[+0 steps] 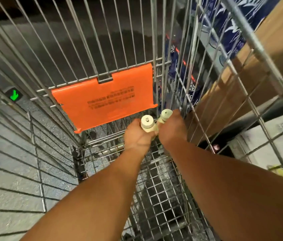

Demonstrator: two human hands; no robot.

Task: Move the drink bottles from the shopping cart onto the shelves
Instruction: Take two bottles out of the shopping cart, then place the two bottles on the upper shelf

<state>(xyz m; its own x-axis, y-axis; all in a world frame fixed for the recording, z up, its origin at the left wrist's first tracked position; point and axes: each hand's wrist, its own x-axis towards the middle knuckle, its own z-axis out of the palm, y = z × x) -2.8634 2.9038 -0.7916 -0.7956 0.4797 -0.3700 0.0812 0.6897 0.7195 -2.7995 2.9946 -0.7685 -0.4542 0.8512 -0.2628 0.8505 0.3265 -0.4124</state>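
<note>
Deep at the far end of the shopping cart (102,49), just below the orange flap (106,96): two pale drink bottles, standing upright, caps toward the camera. Left hand (138,136) curled round the left bottle (147,125), right hand (172,129) gripping the right bottle (165,116); bottles close side by side, long axes vertical. Shelves (227,54) to the right, beyond the cart wall, holding blue patterned packs (227,23) and a cardboard box (267,49). So likely a lift up, then right. Grey floor (7,171) on the left.

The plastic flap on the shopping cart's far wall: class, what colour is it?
Orange, with dark printed text. The plastic flap shows clearly in the head view, the only view.
</note>
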